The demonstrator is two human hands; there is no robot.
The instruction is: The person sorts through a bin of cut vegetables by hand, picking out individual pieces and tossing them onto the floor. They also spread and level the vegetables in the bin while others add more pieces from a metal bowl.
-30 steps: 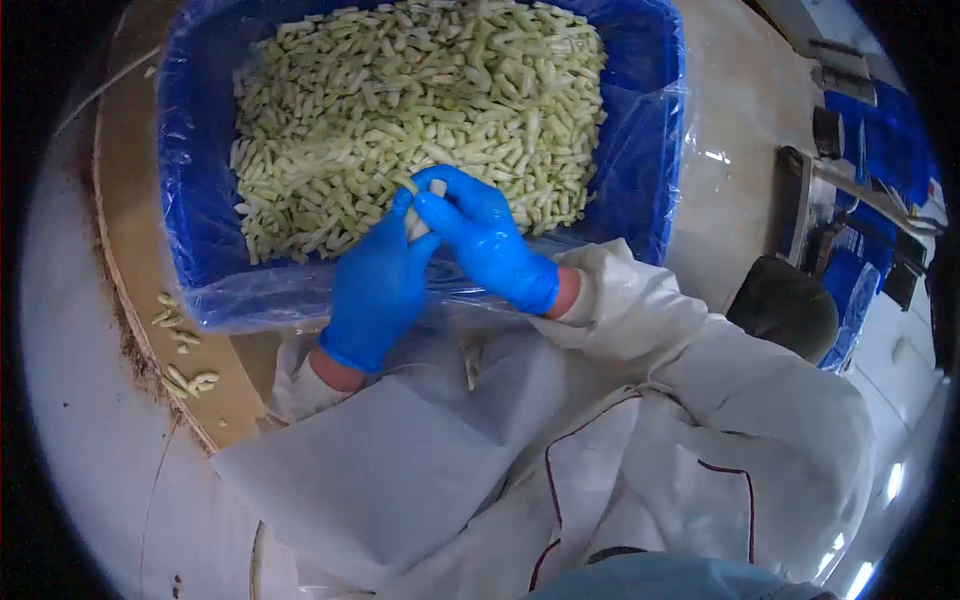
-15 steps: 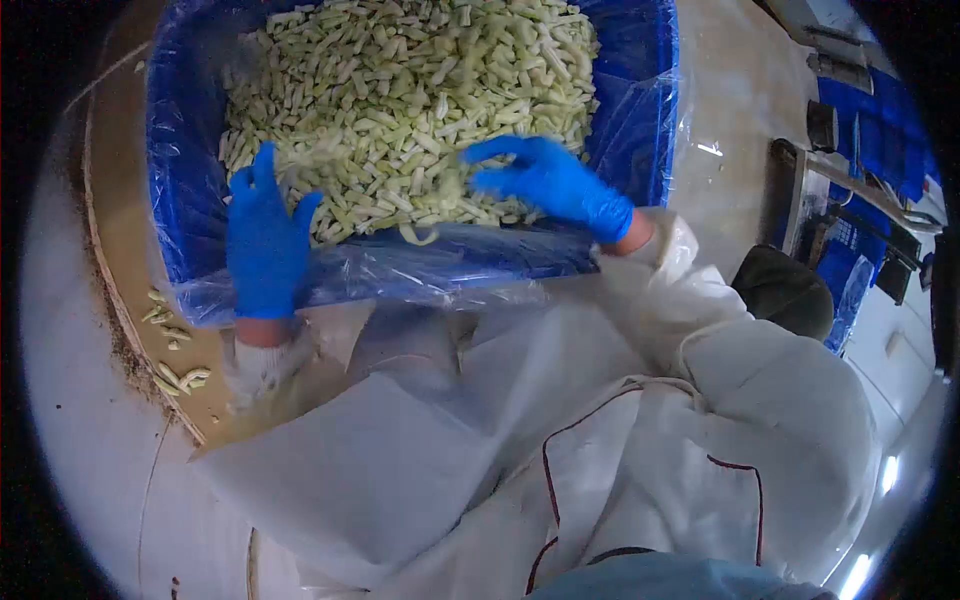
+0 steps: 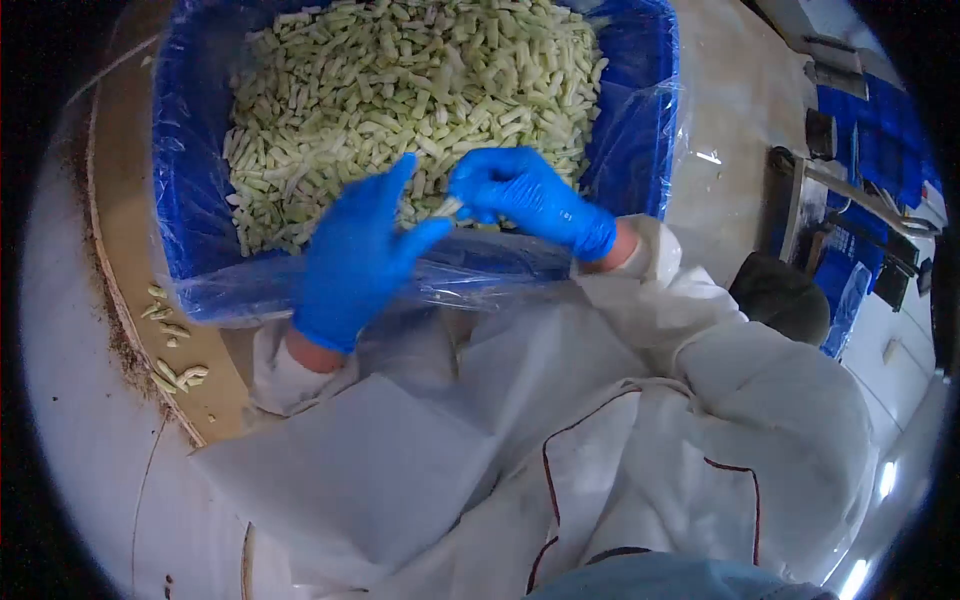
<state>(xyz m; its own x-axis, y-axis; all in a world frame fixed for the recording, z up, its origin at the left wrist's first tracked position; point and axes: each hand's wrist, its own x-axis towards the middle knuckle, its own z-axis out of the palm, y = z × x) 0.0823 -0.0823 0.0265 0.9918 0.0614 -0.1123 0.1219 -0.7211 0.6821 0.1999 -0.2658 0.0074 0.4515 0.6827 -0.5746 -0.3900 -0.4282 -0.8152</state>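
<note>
Now the blue-gloved right hand (image 3: 525, 197) had its grip pinching a pale-green cut piece (image 3: 448, 208); at eight o'clock, the blue-gloved left hand (image 3: 355, 258) was spread.

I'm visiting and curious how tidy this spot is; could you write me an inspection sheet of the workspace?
Surface: tan floor beside the bin, with dark crumbs along its edge.
Job's things: bin with a clear liner, heaped with cut green pieces.
Clutter: loose pieces in two small groups on the tan floor.
Grip: left hand gloved, fingers spread, blurred; right hand gloved, pinching a pale piece.
Cables: nothing seen.
Surroundings: blue things and a dark rounded object at right.
</note>
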